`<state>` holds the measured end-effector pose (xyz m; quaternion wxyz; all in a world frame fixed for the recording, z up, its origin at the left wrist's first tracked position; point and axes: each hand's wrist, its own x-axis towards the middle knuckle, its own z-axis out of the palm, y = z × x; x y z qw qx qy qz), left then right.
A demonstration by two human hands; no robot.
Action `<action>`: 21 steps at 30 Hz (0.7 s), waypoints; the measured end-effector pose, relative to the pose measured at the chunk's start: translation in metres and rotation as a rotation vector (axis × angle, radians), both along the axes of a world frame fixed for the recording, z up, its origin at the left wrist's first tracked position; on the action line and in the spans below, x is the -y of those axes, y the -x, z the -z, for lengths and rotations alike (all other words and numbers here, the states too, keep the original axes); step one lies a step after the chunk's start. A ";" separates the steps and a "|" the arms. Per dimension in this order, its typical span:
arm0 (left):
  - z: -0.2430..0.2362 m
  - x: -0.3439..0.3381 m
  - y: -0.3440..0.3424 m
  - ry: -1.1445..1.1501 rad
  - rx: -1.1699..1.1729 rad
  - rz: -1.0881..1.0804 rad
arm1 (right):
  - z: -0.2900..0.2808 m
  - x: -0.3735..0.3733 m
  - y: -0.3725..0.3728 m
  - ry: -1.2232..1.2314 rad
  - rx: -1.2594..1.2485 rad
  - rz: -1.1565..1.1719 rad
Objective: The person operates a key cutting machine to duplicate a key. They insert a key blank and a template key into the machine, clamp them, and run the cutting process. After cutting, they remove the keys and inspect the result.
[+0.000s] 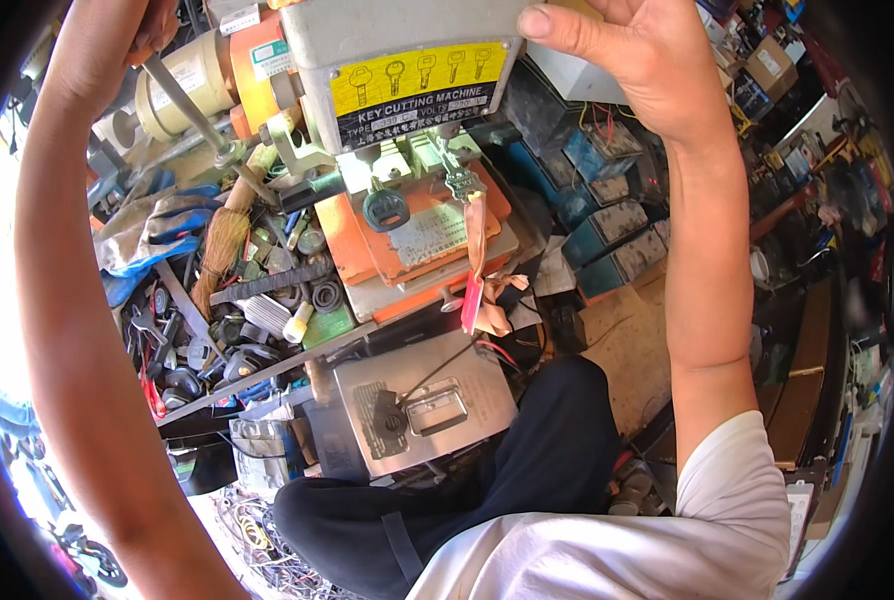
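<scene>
In front of me stands a grey key cutting machine (317, 60) with a yellow and black label on its cover. My left hand (117, 45) is at the upper left, fingers curled round the top of a metal lever (182, 105) that slants down to the machine's carriage. The thumb of my right hand (627, 50) stretches over the cover's upper right corner; its other fingers are partly cut off by the frame edge. Below the cover, a black-headed key (385, 210) sits at the left clamp. A second key (462, 182) is at the right clamp, with a tan ribbon (477, 235) hanging from it.
Left of the machine lie blue-grey work gloves (157, 230), a straw brush (229, 235) and piled tools and small parts. A metal box (427, 400) sits below the bench edge, by my knees. Stacked teal boxes (607, 235) stand at the right.
</scene>
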<state>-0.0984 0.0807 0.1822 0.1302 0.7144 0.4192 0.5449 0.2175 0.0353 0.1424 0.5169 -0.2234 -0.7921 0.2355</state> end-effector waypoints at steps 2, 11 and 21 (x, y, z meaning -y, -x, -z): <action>0.003 0.007 -0.006 -0.025 0.013 -0.020 | 0.002 0.000 0.002 0.009 0.003 0.021; 0.005 0.003 -0.002 -0.035 -0.029 0.016 | -0.002 0.017 0.010 0.059 0.005 0.109; 0.005 0.003 -0.007 -0.037 0.047 0.025 | -0.005 0.012 0.006 0.084 -0.006 0.045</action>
